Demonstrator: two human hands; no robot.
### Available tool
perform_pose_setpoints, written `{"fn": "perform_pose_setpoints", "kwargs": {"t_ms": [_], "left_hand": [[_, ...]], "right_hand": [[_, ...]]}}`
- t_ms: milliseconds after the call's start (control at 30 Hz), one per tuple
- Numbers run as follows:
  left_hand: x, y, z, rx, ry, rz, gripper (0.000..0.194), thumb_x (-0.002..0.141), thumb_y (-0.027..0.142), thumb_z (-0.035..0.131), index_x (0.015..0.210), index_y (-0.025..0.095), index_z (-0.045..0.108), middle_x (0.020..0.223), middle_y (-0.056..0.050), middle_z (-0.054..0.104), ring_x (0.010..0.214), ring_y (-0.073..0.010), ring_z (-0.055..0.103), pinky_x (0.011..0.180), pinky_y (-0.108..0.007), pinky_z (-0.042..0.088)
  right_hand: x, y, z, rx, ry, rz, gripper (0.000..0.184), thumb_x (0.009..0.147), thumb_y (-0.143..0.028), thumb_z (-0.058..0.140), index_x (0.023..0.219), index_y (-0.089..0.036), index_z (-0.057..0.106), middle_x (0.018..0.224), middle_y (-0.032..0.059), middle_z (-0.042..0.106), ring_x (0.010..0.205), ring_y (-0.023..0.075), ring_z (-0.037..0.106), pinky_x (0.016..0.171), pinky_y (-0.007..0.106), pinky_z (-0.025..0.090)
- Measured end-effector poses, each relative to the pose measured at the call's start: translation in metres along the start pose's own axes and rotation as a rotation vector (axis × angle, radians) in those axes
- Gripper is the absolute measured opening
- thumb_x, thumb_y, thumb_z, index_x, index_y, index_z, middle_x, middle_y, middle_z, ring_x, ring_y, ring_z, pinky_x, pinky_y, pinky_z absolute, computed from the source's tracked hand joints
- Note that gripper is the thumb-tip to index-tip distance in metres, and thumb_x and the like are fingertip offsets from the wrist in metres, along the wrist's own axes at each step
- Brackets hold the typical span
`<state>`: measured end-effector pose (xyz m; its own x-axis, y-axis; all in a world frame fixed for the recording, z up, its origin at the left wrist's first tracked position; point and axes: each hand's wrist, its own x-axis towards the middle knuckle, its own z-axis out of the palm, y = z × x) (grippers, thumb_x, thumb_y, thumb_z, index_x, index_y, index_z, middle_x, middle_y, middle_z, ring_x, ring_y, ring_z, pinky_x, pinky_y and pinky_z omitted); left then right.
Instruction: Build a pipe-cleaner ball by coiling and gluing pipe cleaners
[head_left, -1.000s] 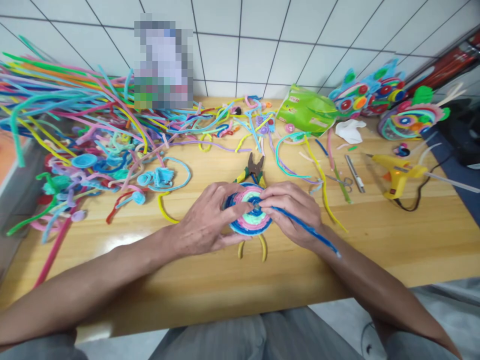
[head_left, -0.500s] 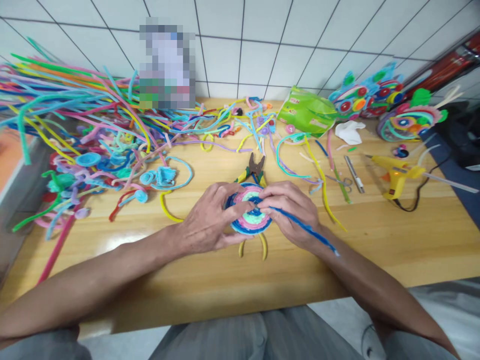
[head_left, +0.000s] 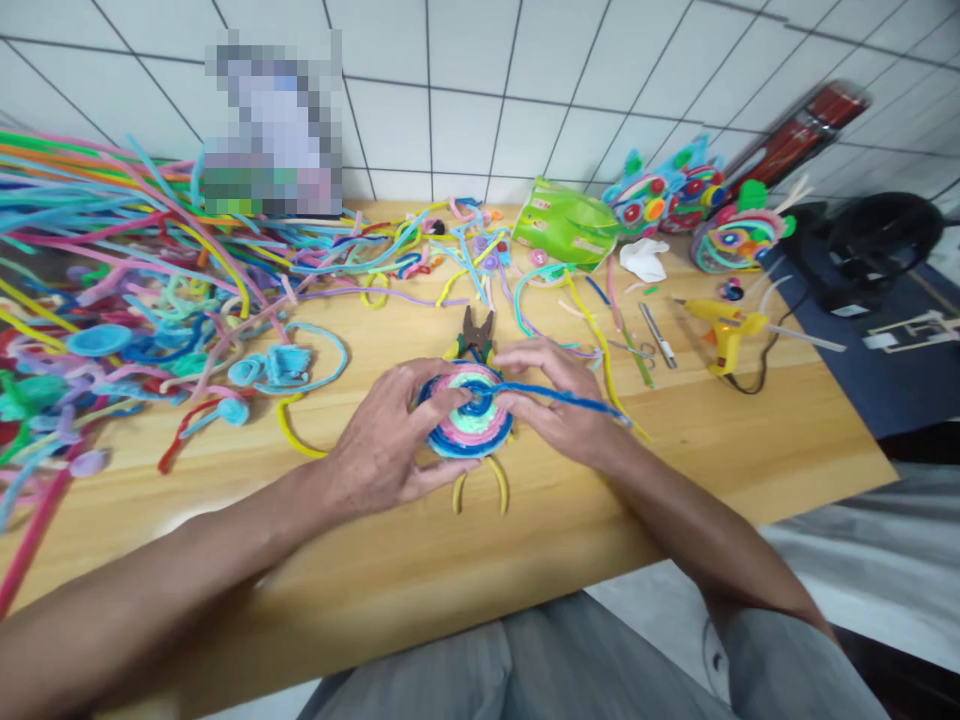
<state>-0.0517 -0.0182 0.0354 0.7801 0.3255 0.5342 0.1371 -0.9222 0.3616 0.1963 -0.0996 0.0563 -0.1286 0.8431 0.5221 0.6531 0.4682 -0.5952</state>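
Observation:
A round disc of coiled pipe cleaners [head_left: 459, 436], with blue, pink and mint rings, is held in my left hand [head_left: 382, 430]. My left thumb presses near its centre, while the other fingers support the rim. From the centre a loose blue pipe cleaner [head_left: 559, 395] stretches right across my right hand [head_left: 562, 428]. That hand grips the disc's right side, its thumb just below the blue strand and its index finger at the upper rim. Pliers with green and yellow handles [head_left: 478, 328] lie on the table under the disc, jaws pointing away from me.
Pipe cleaners in many colours [head_left: 142, 230] heap up at left, near small light-blue pieces [head_left: 289, 366]. A green packet [head_left: 566, 225] stands by the tiled wall. Rightward lie a utility knife [head_left: 658, 335], a yellow glue gun [head_left: 727, 332] and colourful decorated figures [head_left: 739, 240].
My view has turned right, so things appear shifted left. The right fingers have spread from a pinch near the disc's centre toward its right side. The blue strand now lies flatter.

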Motion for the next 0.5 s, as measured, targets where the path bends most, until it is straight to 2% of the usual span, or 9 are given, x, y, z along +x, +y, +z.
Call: {"fn": "perform_pose_setpoints", "kwargs": {"t_ms": [100, 167, 233, 300, 367, 433, 500], "left_hand": [[-0.003, -0.002, 0.004, -0.051, 0.018, 0.005, 0.068, 0.091, 0.042, 0.078, 0.147, 0.023, 0.045, 0.142, -0.020, 0.053, 0.128, -0.0332, 0.058, 0.101, -0.050, 0.059], [-0.005, -0.004, 0.006, -0.075, 0.029, 0.001, 0.069, 0.090, 0.040, 0.079, 0.147, 0.023, 0.045, 0.142, -0.020, 0.053, 0.129, -0.0336, 0.058, 0.103, -0.051, 0.059], [-0.007, -0.005, 0.008, -0.094, 0.027, -0.015, 0.070, 0.088, 0.038, 0.081, 0.147, 0.024, 0.045, 0.142, -0.019, 0.051, 0.131, -0.0339, 0.057, 0.104, -0.050, 0.058], [-0.008, -0.006, 0.010, -0.105, 0.028, -0.022, 0.070, 0.088, 0.037, 0.081, 0.147, 0.025, 0.045, 0.143, -0.018, 0.051, 0.132, -0.0340, 0.056, 0.105, -0.050, 0.058], [-0.008, -0.006, 0.011, -0.114, 0.036, -0.021, 0.070, 0.087, 0.036, 0.081, 0.146, 0.025, 0.046, 0.143, -0.018, 0.051, 0.132, -0.0337, 0.056, 0.105, -0.050, 0.058], [-0.007, -0.007, 0.011, -0.121, 0.044, -0.017, 0.070, 0.087, 0.037, 0.082, 0.145, 0.025, 0.046, 0.142, -0.017, 0.051, 0.131, -0.0331, 0.057, 0.105, -0.049, 0.058], [-0.007, -0.006, 0.011, -0.127, 0.043, -0.015, 0.070, 0.087, 0.038, 0.083, 0.145, 0.026, 0.045, 0.141, -0.017, 0.051, 0.130, -0.0327, 0.057, 0.104, -0.049, 0.058]], "right_hand": [[0.006, 0.015, -0.030, -0.105, -0.068, 0.118, 0.023, 0.098, -0.038, 0.074, 0.115, -0.024, 0.074, 0.112, 0.0061, 0.080, 0.094, 0.0205, 0.074, 0.080, 0.033, 0.059], [0.007, 0.027, -0.059, -0.222, -0.024, 0.267, 0.015, 0.096, -0.036, 0.071, 0.104, -0.024, 0.076, 0.099, 0.0040, 0.081, 0.081, 0.0197, 0.072, 0.071, 0.032, 0.054], [0.001, 0.040, -0.092, -0.389, 0.026, 0.484, 0.013, 0.093, -0.035, 0.071, 0.091, -0.023, 0.077, 0.087, 0.0028, 0.079, 0.075, 0.0201, 0.068, 0.069, 0.032, 0.048], [-0.013, 0.050, -0.122, -0.559, 0.030, 0.781, 0.021, 0.092, -0.036, 0.070, 0.076, -0.023, 0.073, 0.077, 0.0024, 0.074, 0.074, 0.0207, 0.064, 0.072, 0.033, 0.043], [-0.033, 0.058, -0.147, -0.688, 0.116, 1.068, 0.029, 0.091, -0.039, 0.069, 0.067, -0.024, 0.066, 0.071, 0.0024, 0.067, 0.076, 0.0217, 0.061, 0.073, 0.035, 0.039], [-0.055, 0.063, -0.163, -0.759, 0.213, 1.179, 0.031, 0.089, -0.043, 0.071, 0.066, -0.025, 0.059, 0.071, 0.0039, 0.063, 0.075, 0.0232, 0.056, 0.074, 0.038, 0.038], [-0.073, 0.071, -0.173, -0.826, 0.335, 1.243, 0.027, 0.087, -0.040, 0.072, 0.073, -0.026, 0.054, 0.076, 0.0048, 0.061, 0.077, 0.0243, 0.053, 0.077, 0.040, 0.038]]}}
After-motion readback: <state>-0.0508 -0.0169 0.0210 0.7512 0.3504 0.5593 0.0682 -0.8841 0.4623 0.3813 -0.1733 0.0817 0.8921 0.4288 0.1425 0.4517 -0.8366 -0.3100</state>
